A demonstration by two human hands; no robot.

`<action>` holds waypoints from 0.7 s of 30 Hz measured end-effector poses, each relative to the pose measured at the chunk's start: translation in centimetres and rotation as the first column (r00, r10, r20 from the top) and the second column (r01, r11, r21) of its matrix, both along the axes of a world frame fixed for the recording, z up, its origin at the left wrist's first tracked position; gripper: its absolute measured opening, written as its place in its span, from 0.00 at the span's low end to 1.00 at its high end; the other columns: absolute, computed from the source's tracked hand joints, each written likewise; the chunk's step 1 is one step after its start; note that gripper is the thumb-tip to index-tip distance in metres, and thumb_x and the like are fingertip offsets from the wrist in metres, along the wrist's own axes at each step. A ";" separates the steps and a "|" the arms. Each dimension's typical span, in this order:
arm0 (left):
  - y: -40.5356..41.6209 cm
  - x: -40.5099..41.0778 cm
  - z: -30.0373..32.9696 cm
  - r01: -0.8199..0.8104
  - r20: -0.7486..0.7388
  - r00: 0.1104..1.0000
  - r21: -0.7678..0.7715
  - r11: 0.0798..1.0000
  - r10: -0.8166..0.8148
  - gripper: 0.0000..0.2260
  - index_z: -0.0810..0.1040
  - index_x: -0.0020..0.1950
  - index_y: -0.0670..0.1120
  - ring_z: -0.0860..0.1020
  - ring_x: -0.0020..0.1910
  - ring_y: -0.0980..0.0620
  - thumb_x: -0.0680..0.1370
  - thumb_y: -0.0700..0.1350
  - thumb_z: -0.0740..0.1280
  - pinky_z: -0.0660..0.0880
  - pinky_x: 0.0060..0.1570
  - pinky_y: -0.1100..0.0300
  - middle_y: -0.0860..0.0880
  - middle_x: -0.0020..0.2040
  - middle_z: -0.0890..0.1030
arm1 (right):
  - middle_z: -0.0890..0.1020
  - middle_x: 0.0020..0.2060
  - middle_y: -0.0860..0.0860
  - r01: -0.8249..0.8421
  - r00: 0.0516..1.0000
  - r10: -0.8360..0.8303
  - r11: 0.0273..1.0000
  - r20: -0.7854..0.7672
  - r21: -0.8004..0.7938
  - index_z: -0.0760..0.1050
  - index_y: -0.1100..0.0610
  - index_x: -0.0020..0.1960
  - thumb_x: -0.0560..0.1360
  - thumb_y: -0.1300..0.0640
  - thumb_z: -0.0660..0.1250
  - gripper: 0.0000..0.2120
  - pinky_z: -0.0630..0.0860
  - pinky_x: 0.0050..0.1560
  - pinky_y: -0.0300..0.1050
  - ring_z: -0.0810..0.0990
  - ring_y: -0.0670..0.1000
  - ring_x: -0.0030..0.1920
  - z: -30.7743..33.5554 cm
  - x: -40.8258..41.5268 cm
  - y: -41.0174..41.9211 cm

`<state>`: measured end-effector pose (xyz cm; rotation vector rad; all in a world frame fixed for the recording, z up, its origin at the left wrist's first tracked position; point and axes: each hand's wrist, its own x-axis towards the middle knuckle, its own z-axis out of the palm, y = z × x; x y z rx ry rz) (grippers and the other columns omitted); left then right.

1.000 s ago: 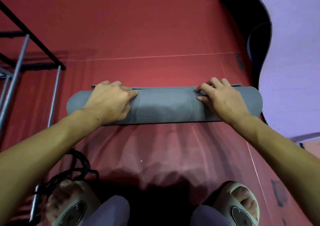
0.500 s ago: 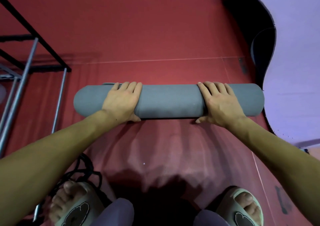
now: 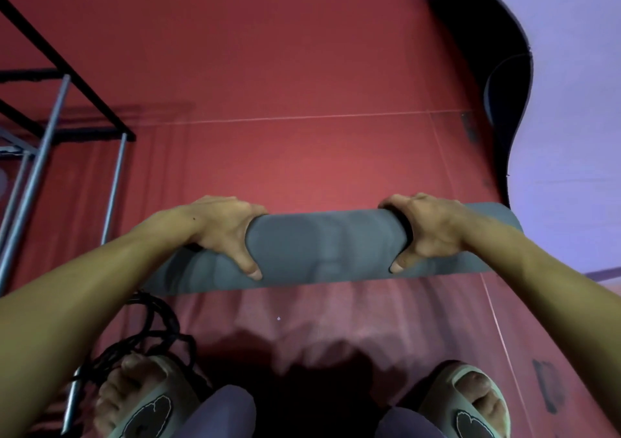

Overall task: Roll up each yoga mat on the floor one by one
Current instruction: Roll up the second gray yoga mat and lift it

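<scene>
A: Where the red floor (image 3: 302, 68) fills most of the head view, what lies on it?

B: At the right, a lilac yoga mat (image 3: 571, 101) lies unrolled, its dark underside curling up along the left edge. At the left stands a metal rack (image 3: 50, 115) of black and grey bars.

A: And the task's thing?

B: A grey yoga mat (image 3: 322, 249), fully rolled into a cylinder, lies crosswise at centre, just in front of the person's feet.

A: How do the hands stand?

B: The left hand (image 3: 225, 229) grips the roll near its left end, fingers curled over the far side, thumb on the near face. The right hand (image 3: 426, 229) grips it near the right end in the same manner.

A: Smaller items?

B: Two pale slippers (image 3: 477, 404) at the bottom edge, and a tangled black cord (image 3: 158, 330) beside the left foot.
</scene>
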<state>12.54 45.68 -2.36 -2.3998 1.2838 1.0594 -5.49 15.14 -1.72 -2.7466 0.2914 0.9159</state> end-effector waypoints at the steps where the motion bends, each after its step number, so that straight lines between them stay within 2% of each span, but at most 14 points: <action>1: 0.1 0.0 0.1 -0.017 -0.042 0.999 0.005 1.000 0.017 0.44 0.72 0.65 0.64 0.80 0.52 0.54 0.54 0.78 0.76 0.77 0.56 0.50 0.63 0.50 0.81 | 0.78 0.65 0.41 -0.016 1.000 0.016 1.000 0.001 -0.007 0.63 0.36 0.75 0.49 0.23 0.77 0.57 0.77 0.63 0.61 0.76 0.52 0.67 0.1 -0.1 0.1; 4: -0.7 0.3 1.0 -0.011 -0.062 0.998 0.053 0.999 0.014 0.47 0.70 0.70 0.66 0.79 0.56 0.54 0.53 0.78 0.77 0.77 0.58 0.49 0.65 0.54 0.79 | 0.73 0.71 0.40 -0.002 0.998 0.006 0.997 0.060 -0.074 0.61 0.38 0.80 0.53 0.20 0.75 0.60 0.75 0.65 0.60 0.72 0.53 0.70 0.5 -0.9 0.0; 7: -1.8 0.1 1.8 0.123 0.107 0.987 0.010 0.992 -0.124 0.54 0.59 0.78 0.63 0.74 0.64 0.48 0.56 0.77 0.75 0.74 0.60 0.47 0.58 0.67 0.73 | 0.77 0.66 0.41 0.115 0.963 -0.079 0.985 0.257 -0.128 0.68 0.39 0.76 0.53 0.17 0.70 0.55 0.76 0.61 0.56 0.74 0.53 0.65 0.1 -2.7 0.1; 9: -2.7 -1.4 2.1 0.214 0.238 0.955 -0.149 0.965 -0.175 0.49 0.58 0.78 0.62 0.74 0.64 0.47 0.62 0.76 0.73 0.74 0.58 0.48 0.56 0.68 0.71 | 0.80 0.61 0.43 0.231 0.878 -0.155 0.966 0.452 -0.117 0.75 0.42 0.70 0.57 0.18 0.68 0.48 0.77 0.57 0.55 0.76 0.54 0.60 -1.0 -4.1 0.4; 11: -3.9 -3.8 1.9 0.197 0.269 0.956 -0.287 0.937 -0.118 0.46 0.59 0.78 0.60 0.76 0.62 0.46 0.66 0.76 0.69 0.76 0.56 0.48 0.54 0.68 0.73 | 0.82 0.59 0.45 0.343 0.758 -0.234 0.937 0.609 -0.067 0.79 0.46 0.65 0.62 0.21 0.69 0.40 0.78 0.56 0.57 0.78 0.56 0.60 -2.3 -4.9 0.8; 14: -5.7 -6.4 0.3 0.193 0.429 0.901 -0.273 0.942 -0.060 0.54 0.58 0.81 0.53 0.77 0.59 0.42 0.63 0.78 0.70 0.76 0.55 0.48 0.48 0.66 0.76 | 0.81 0.60 0.49 0.496 0.632 -0.336 0.868 0.698 -0.032 0.80 0.49 0.63 0.65 0.25 0.72 0.36 0.77 0.55 0.59 0.76 0.58 0.60 -3.6 -5.2 1.9; 17: -6.2 -6.6 -1.7 0.199 0.563 0.825 -0.209 0.957 -0.049 0.60 0.59 0.83 0.48 0.76 0.54 0.41 0.59 0.77 0.72 0.73 0.53 0.48 0.44 0.63 0.78 | 0.77 0.58 0.52 0.697 0.451 -0.518 0.713 0.727 0.075 0.75 0.50 0.63 0.64 0.26 0.76 0.38 0.77 0.51 0.59 0.75 0.59 0.58 -4.3 -5.6 3.6; 19: -6.2 -6.3 -2.4 0.189 0.589 0.807 -0.199 0.962 -0.036 0.61 0.59 0.83 0.47 0.77 0.53 0.41 0.58 0.78 0.70 0.70 0.53 0.48 0.44 0.63 0.79 | 0.76 0.57 0.51 0.771 0.284 -0.707 0.570 0.648 0.284 0.73 0.51 0.61 0.64 0.29 0.78 0.36 0.77 0.51 0.57 0.77 0.56 0.57 -4.8 -6.3 4.7; 21: -6.2 -5.8 -2.8 0.166 0.571 0.821 -0.217 0.962 -0.012 0.61 0.60 0.82 0.47 0.79 0.52 0.41 0.56 0.78 0.69 0.70 0.54 0.48 0.46 0.64 0.79 | 0.79 0.54 0.51 0.764 0.113 -0.848 0.408 0.518 0.500 0.73 0.54 0.59 0.65 0.34 0.81 0.34 0.79 0.55 0.57 0.81 0.55 0.54 -6.2 -7.4 5.5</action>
